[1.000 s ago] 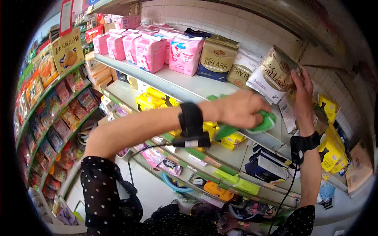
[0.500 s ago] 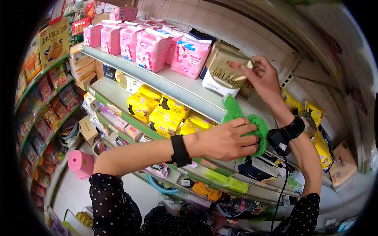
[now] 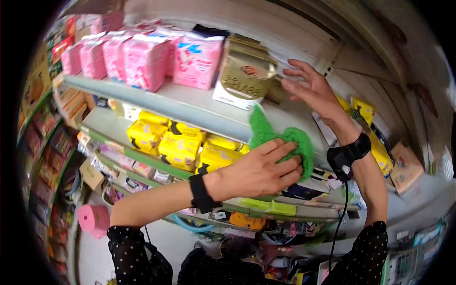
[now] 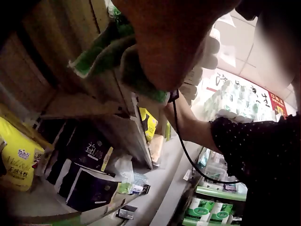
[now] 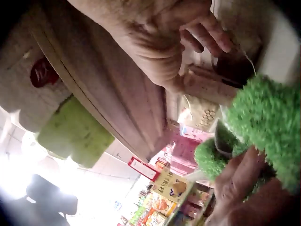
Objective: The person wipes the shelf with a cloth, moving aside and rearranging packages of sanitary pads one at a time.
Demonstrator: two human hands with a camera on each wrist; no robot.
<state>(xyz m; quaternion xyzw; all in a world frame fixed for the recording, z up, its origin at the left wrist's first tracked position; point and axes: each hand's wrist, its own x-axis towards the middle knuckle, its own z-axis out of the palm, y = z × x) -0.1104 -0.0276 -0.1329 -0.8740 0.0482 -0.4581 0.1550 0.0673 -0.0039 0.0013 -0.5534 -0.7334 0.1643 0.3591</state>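
Note:
My left hand [image 3: 259, 171] holds a fuzzy green cleaning cloth [image 3: 297, 147] in front of the upper shelf's edge, fingers curled over it and one end sticking up. In the right wrist view the same cloth [image 5: 265, 127] bunches over the left hand's fingers [image 5: 240, 176]. My right hand [image 3: 313, 92] is raised just right of a gold-and-white sanitary pad pack [image 3: 244, 78], fingers spread and holding nothing. That pack stands at the front of the upper shelf, with more gold packs behind it.
Pink packs [image 3: 142, 61] line the upper shelf [image 3: 190, 97] to the left. Yellow packs [image 3: 180, 147] fill the shelf below. A roof-like shelf board [image 3: 370, 52] hangs above at the right. A pink bin [image 3: 95, 220] stands on the floor, and a cable [image 3: 339, 228] runs from the right wrist.
My right hand has brought the gold-and-white pack leftward, stood it before the other gold packs and let go. The left hand has drawn back slightly with the cloth. The head view has shifted.

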